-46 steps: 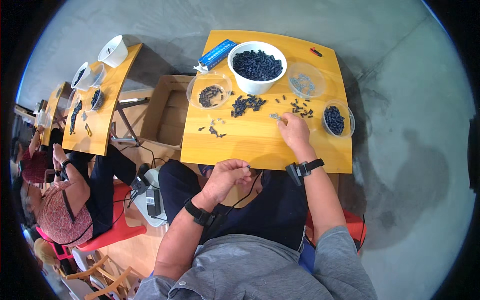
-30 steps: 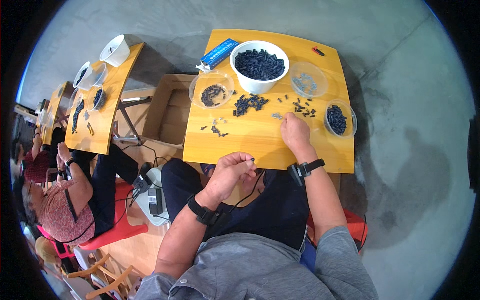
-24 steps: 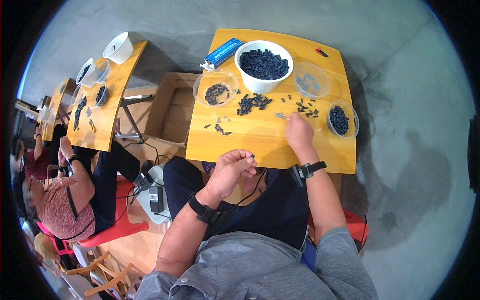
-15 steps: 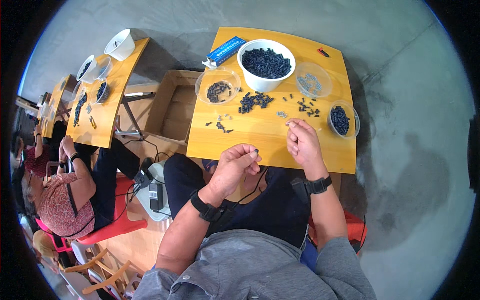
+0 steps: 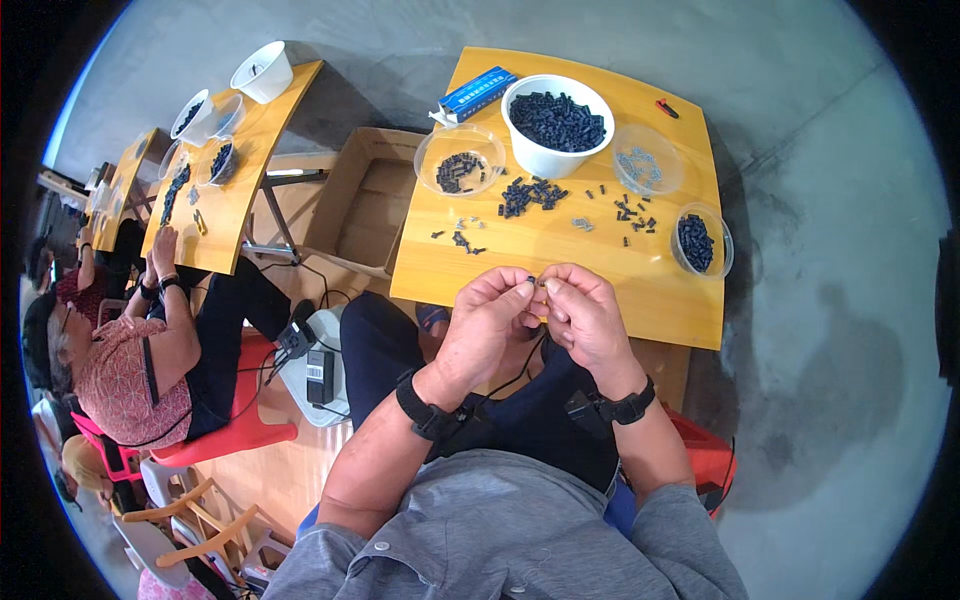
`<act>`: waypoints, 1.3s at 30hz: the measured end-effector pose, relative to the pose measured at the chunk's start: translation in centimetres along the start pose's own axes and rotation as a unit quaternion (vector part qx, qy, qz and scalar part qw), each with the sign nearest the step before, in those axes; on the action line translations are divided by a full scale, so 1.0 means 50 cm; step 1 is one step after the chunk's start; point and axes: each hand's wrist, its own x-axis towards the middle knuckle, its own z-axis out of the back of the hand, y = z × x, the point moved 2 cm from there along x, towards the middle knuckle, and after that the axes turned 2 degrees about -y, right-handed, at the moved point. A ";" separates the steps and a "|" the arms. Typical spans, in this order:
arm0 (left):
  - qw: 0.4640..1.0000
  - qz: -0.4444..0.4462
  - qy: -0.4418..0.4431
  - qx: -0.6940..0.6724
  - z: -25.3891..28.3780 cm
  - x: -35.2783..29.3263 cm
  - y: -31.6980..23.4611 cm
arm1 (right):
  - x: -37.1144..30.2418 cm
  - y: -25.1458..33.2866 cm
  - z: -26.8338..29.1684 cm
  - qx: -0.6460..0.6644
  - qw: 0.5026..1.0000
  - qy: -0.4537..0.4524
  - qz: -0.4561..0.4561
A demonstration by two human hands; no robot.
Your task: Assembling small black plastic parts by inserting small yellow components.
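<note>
Your left hand [image 5: 487, 318] pinches a small dark piece [image 5: 531, 281], well toward you from the white round plastic tub [image 5: 545, 163]. Your right hand [image 5: 588, 315] meets it, fingers curled; whether they grip anything is too small to tell. Nearer the tub, on your side, lie loose black plastic cylinders [image 5: 532, 197] and small silver metal parts [image 5: 582, 224]. A slack or misaligned pinch could drop the piece into your lap.

Smooth wooden table [image 5: 660, 300]; matt plastic pieces [image 5: 518, 197]
</note>
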 end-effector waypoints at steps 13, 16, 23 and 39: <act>0.996 -0.027 -0.007 0.084 0.007 -0.010 -0.006 | -0.006 0.040 -0.005 -0.275 0.959 0.060 0.022; 0.995 -0.015 -0.010 0.094 0.007 -0.015 0.001 | -0.007 0.045 -0.003 -0.302 0.949 0.086 0.014; 0.997 -0.019 0.026 0.076 -0.008 -0.022 -0.006 | -0.017 0.054 0.001 -0.147 0.988 0.017 0.034; 0.991 -0.067 0.002 0.115 -0.017 -0.029 -0.018 | -0.020 0.043 -0.031 -0.063 0.995 0.016 0.074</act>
